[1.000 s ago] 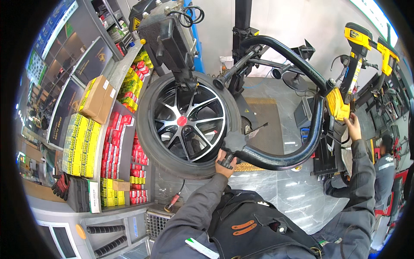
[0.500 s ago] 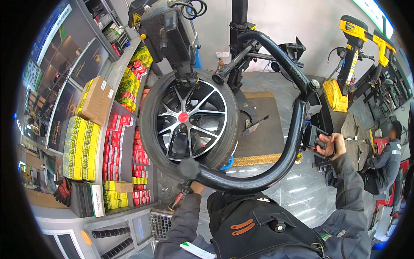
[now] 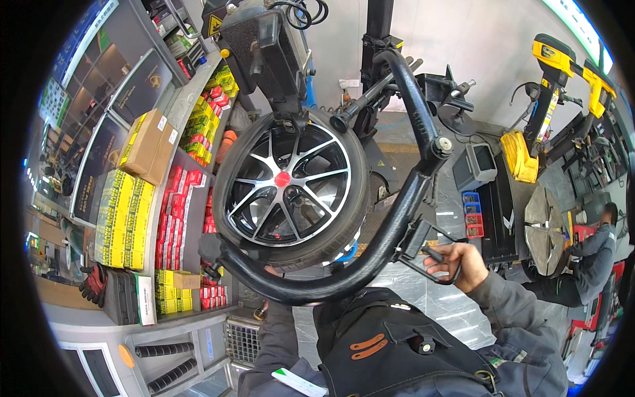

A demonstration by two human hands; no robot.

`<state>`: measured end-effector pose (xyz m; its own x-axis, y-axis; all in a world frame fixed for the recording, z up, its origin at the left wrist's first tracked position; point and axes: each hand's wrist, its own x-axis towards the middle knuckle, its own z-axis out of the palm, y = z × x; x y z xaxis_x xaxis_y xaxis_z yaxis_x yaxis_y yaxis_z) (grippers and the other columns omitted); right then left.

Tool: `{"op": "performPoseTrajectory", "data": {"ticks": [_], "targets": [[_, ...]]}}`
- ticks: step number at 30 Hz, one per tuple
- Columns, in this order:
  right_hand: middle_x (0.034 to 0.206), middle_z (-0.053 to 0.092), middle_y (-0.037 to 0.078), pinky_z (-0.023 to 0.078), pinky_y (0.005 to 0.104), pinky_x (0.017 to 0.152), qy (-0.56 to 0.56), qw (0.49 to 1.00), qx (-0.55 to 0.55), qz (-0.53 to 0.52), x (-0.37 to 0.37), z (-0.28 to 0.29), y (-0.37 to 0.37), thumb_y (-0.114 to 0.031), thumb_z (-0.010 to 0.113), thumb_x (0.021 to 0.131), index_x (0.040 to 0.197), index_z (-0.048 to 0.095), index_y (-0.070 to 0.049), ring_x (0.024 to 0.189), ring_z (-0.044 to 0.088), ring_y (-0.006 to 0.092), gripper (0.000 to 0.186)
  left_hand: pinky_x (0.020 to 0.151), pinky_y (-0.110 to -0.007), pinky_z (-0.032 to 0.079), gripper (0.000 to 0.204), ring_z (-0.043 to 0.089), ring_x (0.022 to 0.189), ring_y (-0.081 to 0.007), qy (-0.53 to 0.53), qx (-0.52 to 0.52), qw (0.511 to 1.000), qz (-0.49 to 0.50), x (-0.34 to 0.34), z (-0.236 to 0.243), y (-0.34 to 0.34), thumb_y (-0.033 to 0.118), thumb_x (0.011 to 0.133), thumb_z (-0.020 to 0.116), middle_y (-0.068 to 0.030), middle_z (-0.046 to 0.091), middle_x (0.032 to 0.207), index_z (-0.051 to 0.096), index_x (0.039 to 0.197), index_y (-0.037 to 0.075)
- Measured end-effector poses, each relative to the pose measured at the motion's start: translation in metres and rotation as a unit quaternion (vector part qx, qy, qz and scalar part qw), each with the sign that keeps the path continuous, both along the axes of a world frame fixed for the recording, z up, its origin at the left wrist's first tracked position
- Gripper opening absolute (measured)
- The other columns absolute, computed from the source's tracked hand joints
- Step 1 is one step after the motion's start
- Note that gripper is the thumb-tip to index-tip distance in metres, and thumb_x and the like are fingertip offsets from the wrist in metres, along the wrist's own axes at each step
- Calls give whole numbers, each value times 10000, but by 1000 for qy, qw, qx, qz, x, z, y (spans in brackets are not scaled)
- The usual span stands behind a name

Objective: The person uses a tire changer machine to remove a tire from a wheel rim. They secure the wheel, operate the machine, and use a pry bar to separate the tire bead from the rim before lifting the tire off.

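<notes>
Being grasped by the right hand [image 3: 468, 266] is a looped handle [image 3: 415, 239] on the curved black arm [image 3: 317, 288], presumably for leverage. Past the left sleeve [image 3: 278, 327], the left hand's grip is being masked by the arm and cannot be told. The arm is being held before the near edge of the wheel [image 3: 282, 178], seemingly within both hands' reach. Its knob [image 3: 211, 248] is being pointed leftward, toward the red boxes [image 3: 170, 231], while its long axis is being bent hook-like from the joint [image 3: 438, 149] toward the body, then across.

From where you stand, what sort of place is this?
Probably a tyre or car repair workshop: there is a spoked wheel with its tyre, a large curved black machine arm, and stacks of red and yellow boxes.
</notes>
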<state>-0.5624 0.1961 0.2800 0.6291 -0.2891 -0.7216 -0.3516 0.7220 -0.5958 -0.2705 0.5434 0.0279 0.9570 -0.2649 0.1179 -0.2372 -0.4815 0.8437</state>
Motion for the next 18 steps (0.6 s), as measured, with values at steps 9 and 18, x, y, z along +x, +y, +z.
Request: {"op": "performPoseTrajectory", "data": {"ticks": [9, 18], "targets": [[928, 675, 85, 466, 263, 678, -26, 977, -42, 207, 55, -5, 34, -131, 453, 748, 1346, 544, 42, 791, 621, 134, 629, 1101, -447, 349, 644, 458, 1295, -370, -55, 119, 985, 112, -39, -36, -26, 154, 879, 675, -230, 479, 1383, 385, 1425, -26], [954, 611, 51, 450, 253, 589, -7, 958, -9, 288, 110, -20, 69, -252, 536, 912, 1203, 654, -38, 712, 601, 134, 380, 1110, -450, 368, 678, 458, 1304, -401, 26, -34, 982, 186, -53, -49, -35, 55, 864, 678, -248, 388, 1442, 359, 1447, -77]]}}
